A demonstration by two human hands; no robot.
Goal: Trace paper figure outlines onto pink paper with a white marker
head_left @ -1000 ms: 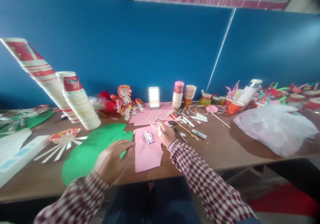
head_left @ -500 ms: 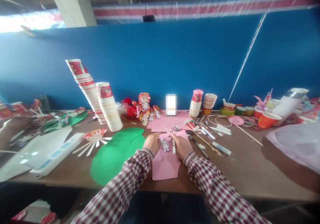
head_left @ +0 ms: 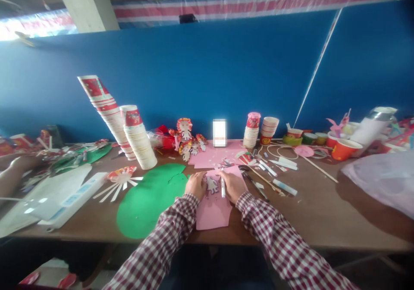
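Observation:
On the brown table lies a pink sheet (head_left: 213, 216) with a small white figure-shaped paper cutout (head_left: 212, 185) on top. Dark pen marks show just below the cutout. My left hand (head_left: 195, 185) rests at the cutout's left edge, fingers curled together and holding it against the sheet; its fingertips are partly hidden. My right hand (head_left: 233, 185) is closed around a white marker (head_left: 223, 187), which stands close to the cutout's right side. The marker's tip is too small to make out.
A green sheet (head_left: 148, 208) lies left of my arm. Tall paper cup stacks (head_left: 137, 137) stand behind it. Markers (head_left: 284, 187) and scraps lie to the right, near orange cups (head_left: 346, 150). Another person's hand (head_left: 22, 163) is at far left.
The camera view has shifted slightly. My right hand still holds the marker beside the cutout, and my left hand stays at the cutout's left edge.

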